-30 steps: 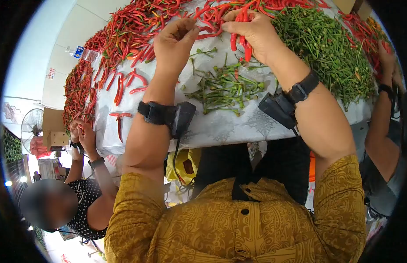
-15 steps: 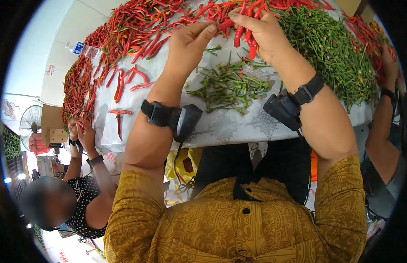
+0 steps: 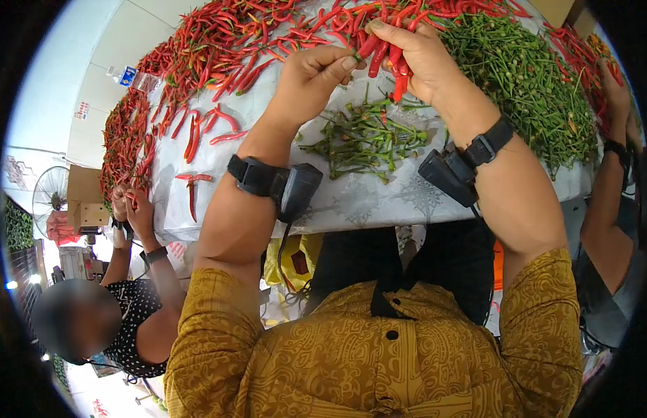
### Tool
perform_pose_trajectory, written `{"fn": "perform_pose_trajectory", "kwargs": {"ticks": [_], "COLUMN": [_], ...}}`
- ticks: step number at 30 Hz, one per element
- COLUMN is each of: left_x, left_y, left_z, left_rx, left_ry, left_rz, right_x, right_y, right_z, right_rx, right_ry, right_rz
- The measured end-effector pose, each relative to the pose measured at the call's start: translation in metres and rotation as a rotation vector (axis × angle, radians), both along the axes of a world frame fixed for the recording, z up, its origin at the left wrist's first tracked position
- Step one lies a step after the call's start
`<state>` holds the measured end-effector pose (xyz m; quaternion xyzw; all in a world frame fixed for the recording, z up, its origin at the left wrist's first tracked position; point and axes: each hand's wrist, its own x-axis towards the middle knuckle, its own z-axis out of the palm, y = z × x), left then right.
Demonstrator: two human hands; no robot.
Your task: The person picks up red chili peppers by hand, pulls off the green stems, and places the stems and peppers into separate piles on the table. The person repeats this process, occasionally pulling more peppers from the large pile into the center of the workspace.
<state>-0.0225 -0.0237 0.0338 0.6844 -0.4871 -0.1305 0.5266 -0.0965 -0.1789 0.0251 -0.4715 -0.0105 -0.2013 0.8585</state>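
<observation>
My right hand (image 3: pixel 424 59) is closed around several red chili peppers (image 3: pixel 376 61), which poke out past its thumb and below the fingers. Thumb and forefinger of my left hand (image 3: pixel 311 83) pinch the green stem end of one chili held in the right hand. Under both hands lies a loose heap of green chili stems (image 3: pixel 369 139) on the pale patterned tablecloth (image 3: pixel 254 181). Beyond the hands, more red chilies (image 3: pixel 219 35) are piled over the table's far side.
A large mound of green stems (image 3: pixel 518 83) is at the right. Several loose chilies (image 3: pixel 192 136) lie left of my arm, near a clear plastic bottle (image 3: pixel 139 79). One co-worker's hands (image 3: pixel 132 205) handle chilies at the left; another person's arm (image 3: pixel 612 160) reaches in at the right.
My left hand has shifted slightly right and down, and a chili's stem end now shows at its fingertips. The right hand keeps its bunch nearly in place.
</observation>
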Motion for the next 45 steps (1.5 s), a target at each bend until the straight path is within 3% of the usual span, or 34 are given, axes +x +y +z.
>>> {"fn": "perform_pose_trajectory", "kwargs": {"ticks": [8, 12, 14, 17, 19, 20, 22, 26, 29, 39, 43, 45], "left_x": [-0.002, -0.011, -0.009, 0.002, 0.006, 0.012, 0.024, 0.019, 0.024, 0.026, 0.012, 0.009], "left_y": [0.002, 0.002, 0.003, 0.003, 0.001, -0.002, -0.006, -0.010, -0.008, -0.006, -0.004, -0.004], "left_z": [0.003, 0.009, 0.009, 0.004, -0.003, -0.008, -0.017, -0.030, -0.038, -0.027, -0.014, -0.009], "left_rx": [-0.035, -0.011, 0.009, 0.069, 0.109, 0.109, 0.009, 0.308, 0.301, 0.302, 0.089, 0.010], "left_ry": [0.006, 0.071, 0.107, 0.135, 0.013, 0.014, -0.722, -0.902, -1.010, -0.916, -0.601, -0.446], "left_rz": [-0.073, -0.156, -0.203, -0.358, -0.012, -0.011, 0.160, 0.189, 0.193, 0.239, 0.265, 0.306], "right_x": [0.000, 0.007, 0.007, 0.007, 0.007, 0.007, 0.008, 0.010, 0.010, 0.014, 0.008, 0.002], "right_y": [-0.005, -0.016, -0.018, -0.020, -0.019, -0.018, -0.016, -0.017, -0.017, -0.024, -0.024, -0.023], "right_z": [-0.002, -0.012, -0.010, -0.009, -0.008, -0.008, -0.006, -0.009, -0.011, -0.017, -0.011, -0.004], "right_rx": [0.049, 0.122, 0.186, 0.205, 0.247, 0.288, 0.333, 0.352, 0.313, 0.242, 0.190, -0.069], "right_ry": [0.125, 0.179, 0.243, 0.149, 0.094, 0.039, 0.031, 0.016, 0.035, 0.057, 0.039, 0.047], "right_rz": [0.185, 0.155, 0.033, 0.061, 0.022, -0.017, -0.029, -0.012, -0.016, 0.007, 0.011, 0.070]}}
